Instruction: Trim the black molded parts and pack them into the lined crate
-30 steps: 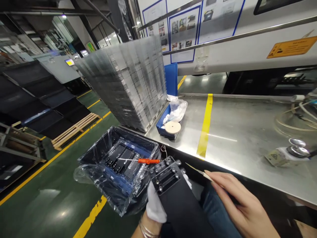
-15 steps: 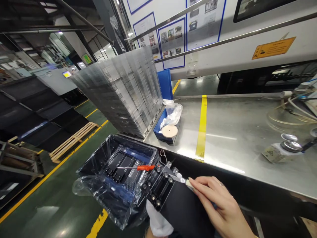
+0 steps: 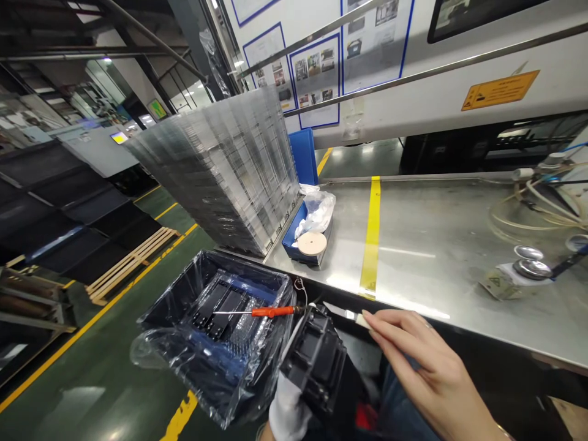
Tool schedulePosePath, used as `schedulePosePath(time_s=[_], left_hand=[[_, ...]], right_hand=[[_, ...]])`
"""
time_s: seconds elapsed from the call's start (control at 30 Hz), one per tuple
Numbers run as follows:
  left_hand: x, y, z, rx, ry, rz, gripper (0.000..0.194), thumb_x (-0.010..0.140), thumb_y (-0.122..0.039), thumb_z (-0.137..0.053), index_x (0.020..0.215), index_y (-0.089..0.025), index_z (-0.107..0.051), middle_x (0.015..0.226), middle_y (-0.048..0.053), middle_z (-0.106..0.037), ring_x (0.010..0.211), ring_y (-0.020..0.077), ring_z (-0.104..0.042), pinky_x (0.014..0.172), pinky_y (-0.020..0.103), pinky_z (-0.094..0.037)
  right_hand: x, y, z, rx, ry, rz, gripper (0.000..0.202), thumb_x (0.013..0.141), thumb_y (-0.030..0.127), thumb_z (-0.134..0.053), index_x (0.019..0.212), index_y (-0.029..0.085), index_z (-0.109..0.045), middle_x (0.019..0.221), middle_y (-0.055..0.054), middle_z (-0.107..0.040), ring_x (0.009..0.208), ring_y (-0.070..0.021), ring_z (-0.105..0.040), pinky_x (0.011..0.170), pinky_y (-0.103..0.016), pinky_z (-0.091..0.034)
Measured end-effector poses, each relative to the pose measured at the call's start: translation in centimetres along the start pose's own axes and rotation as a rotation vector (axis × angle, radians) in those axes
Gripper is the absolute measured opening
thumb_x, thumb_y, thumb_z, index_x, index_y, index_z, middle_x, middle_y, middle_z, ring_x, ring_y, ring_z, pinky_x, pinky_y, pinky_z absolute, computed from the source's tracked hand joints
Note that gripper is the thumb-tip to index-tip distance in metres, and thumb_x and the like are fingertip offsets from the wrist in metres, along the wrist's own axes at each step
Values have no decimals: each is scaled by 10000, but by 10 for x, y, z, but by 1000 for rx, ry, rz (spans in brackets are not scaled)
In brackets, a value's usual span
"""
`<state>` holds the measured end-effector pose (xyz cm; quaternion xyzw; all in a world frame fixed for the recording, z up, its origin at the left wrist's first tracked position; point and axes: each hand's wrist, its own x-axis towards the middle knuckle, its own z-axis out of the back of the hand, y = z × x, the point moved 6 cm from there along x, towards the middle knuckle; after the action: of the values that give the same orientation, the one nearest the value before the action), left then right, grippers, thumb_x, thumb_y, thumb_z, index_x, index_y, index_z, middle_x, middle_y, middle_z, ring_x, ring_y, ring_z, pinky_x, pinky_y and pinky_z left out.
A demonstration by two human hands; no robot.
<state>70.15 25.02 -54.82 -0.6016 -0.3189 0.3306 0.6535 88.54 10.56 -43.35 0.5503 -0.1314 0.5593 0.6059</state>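
the gloved left hand point(image 3: 288, 409) grips a black part point(image 3: 316, 361) from below, beside the plastic-lined bin point(image 3: 215, 318). the bare right hand point(image 3: 425, 373) pinches a thin blade point(image 3: 342, 313) just above the part, at the steel table point(image 3: 441, 245) edge.

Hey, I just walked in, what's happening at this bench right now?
A person at a steel table grips a black plastic part in the gloved left hand. The bare right hand holds a thin blade just above that part. Beside them, a plastic-lined bin holds similar black parts and an orange-handled screwdriver. A tall stack of clear trays stands on the table's far left.
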Motion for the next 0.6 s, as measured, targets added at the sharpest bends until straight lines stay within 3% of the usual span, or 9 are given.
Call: schedulePosePath(time_s=[0.1,0.23,0.4,0.5,0.6], left_hand=[[11,-30,-21,108,64,-94,515,926,-608,-436,1222,-271,-688,1154,76,-720,1171,318,-634,1073,472,-499],[13,-53,-25,194,52,-178,519,885,-513,-584,1347,-278,-598,1348,74,-626,1329,335,-506,1175,479,-382],[2,-55,-13,294,60,-240,561,844,-439,-657,1382,-312,-564,1421,60,-571,1357,355,-470,1201,508,-336],[0,-55,-9,330,100,-245,537,837,-423,-669,1360,-332,-587,1418,42,-576,1346,355,-484,1196,506,-348],[4,-62,-14,331,182,-261,497,812,-426,-708,1294,-323,-642,1327,37,-644,1269,334,-559,1137,471,-436]], right_hand=[[0,5,0,-46,56,24,260,988,148,-489,1170,228,-657,940,-47,-668,816,-158,-637,672,-282,-536],[3,7,6,-112,30,40,256,983,143,-492,1170,206,-656,931,-60,-672,816,-163,-640,691,-290,-540],[0,-2,8,-82,45,15,272,976,181,-504,1164,242,-690,929,-48,-698,797,-159,-663,676,-272,-544],[-3,-21,3,79,111,-208,236,985,321,-519,1076,246,-724,916,-46,-719,800,-165,-685,700,-260,-551],[-8,-35,-18,337,346,-528,486,966,565,-453,756,194,-684,684,-36,-652,629,-153,-622,582,-242,-504]])
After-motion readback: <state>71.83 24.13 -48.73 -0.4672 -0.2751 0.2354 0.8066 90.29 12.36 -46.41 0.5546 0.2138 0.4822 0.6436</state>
